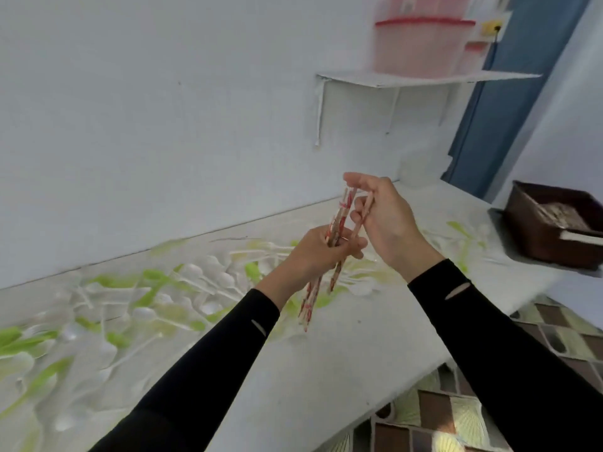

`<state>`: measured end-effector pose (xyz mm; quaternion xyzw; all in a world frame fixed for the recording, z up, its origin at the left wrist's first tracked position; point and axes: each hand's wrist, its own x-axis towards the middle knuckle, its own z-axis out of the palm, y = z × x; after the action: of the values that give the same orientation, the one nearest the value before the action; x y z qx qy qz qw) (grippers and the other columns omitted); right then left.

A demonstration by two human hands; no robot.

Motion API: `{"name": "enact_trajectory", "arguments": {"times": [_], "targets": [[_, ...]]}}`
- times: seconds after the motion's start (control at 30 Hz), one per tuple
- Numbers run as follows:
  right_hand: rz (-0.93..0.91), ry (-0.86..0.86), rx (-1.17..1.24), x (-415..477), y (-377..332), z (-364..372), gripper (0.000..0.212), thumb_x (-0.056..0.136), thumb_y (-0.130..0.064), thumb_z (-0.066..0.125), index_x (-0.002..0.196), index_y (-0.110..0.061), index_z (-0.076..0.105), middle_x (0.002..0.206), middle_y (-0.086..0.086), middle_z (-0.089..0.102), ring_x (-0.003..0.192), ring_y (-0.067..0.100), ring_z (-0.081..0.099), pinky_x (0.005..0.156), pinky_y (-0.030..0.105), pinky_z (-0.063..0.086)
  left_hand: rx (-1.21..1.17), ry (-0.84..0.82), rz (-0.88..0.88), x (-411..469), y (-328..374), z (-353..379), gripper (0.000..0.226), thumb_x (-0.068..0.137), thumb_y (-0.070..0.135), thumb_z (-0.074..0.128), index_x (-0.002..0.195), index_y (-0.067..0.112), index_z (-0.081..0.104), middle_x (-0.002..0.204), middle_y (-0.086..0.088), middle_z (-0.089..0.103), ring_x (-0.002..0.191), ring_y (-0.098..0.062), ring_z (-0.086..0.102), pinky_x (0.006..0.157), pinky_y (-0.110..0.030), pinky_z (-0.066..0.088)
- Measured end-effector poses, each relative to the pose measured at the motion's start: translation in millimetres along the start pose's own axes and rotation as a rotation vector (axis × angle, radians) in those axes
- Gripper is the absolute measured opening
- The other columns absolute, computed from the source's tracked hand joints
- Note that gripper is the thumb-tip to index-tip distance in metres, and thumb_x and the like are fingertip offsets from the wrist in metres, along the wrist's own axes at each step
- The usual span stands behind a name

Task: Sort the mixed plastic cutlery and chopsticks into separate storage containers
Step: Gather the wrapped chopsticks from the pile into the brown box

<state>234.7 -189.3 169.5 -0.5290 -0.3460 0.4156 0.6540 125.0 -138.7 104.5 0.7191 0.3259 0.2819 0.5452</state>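
Above the counter (375,337), left hand (310,256) fingers (357,245) clasp the chopsticks (340,219) mid-length; right hand (385,220) fingers (359,203) pinch their tops.

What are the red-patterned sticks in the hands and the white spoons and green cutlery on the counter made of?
The red-patterned chopsticks look like pale wood or bamboo, maybe paper-wrapped; blur leaves it open. The white spoons and green cutlery look like shiny plastic: light glints on them.
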Motion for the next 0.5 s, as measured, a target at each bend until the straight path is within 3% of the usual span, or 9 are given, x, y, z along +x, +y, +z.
{"name": "enact_trajectory", "arguments": {"times": [0.07, 0.13, 0.2, 0.27, 0.37, 0.5], "targets": [[-0.071, 0.062, -0.054, 0, -4, -35, 0.026, 0.099, -0.025, 0.043, 0.105, -0.022, 0.068, 0.088, -0.004, 0.053, 0.062, 0.007, 0.056, 0.052, 0.023, 0.045, 0.055, -0.025, 0.017, 20, 4, 32, 0.029, 0.093, 0.039, 0.064, 0.089, 0.012, 0.07, 0.078, 0.007, 0.07, 0.059, -0.002, 0.053, 0.059, -0.019, 0.04], [-0.163, 0.152, -0.123, 2, 1, -79, 0.026, 0.105, -0.024, 0.036, 0.117, -0.025, 0.059, 0.108, -0.007, 0.054, 0.078, -0.007, 0.061, 0.06, 0.015, 0.05, 0.057, -0.038, 0.031, 43, 10, 68, 0.034, 0.097, 0.041, 0.058, 0.088, 0.011, 0.072, 0.075, 0.009, 0.069, 0.06, -0.003, 0.051, 0.063, -0.02, 0.041], [-0.187, 0.221, -0.186, 4, 17, -116, 0.027, 0.105, -0.023, 0.035, 0.123, -0.028, 0.055, 0.128, -0.008, 0.049, 0.107, -0.012, 0.052, 0.094, 0.02, 0.049, -0.056, 0.02, 0.038, 61, 15, 94, 0.033, 0.099, 0.04, 0.053, 0.086, 0.015, 0.07, 0.065, 0.011, 0.062, 0.057, -0.005, 0.05, 0.061, -0.021, 0.04], [-0.116, 0.28, -0.19, 1, 36, -156, 0.027, 0.105, -0.028, 0.035, 0.125, -0.031, 0.054, 0.138, -0.008, 0.046, 0.127, 0.003, 0.043, 0.113, 0.034, 0.035, -0.379, 0.078, -0.016, 85, 24, 126, 0.027, 0.102, 0.034, 0.05, 0.087, 0.015, 0.062, 0.058, 0.007, 0.049, 0.053, -0.01, 0.043, 0.053, -0.022, 0.035], [0.05, 0.335, -0.049, -6, 62, -200, 0.032, 0.105, -0.039, 0.033, 0.125, -0.028, 0.054, 0.137, -0.007, 0.049, 0.132, 0.012, 0.042, 0.117, 0.04, 0.028, -0.91, 0.147, -0.11, 121, 37, 163, 0.023, 0.105, 0.027, 0.044, 0.089, 0.013, 0.052, 0.055, 0.006, 0.044, 0.048, -0.008, 0.04, 0.051, -0.021, 0.037], [0.096, 0.422, 0.198, 4, 69, -253, 0.038, 0.105, -0.045, 0.028, 0.114, -0.026, 0.06, 0.129, -0.002, 0.055, 0.115, 0.01, 0.054, 0.112, 0.038, 0.032, -1.128, 0.148, -0.152, 163, 47, 215, 0.023, 0.106, 0.024, 0.043, 0.088, 0.012, 0.052, 0.056, 0.004, 0.047, 0.045, -0.008, 0.046, 0.052, -0.022, 0.047]]}}
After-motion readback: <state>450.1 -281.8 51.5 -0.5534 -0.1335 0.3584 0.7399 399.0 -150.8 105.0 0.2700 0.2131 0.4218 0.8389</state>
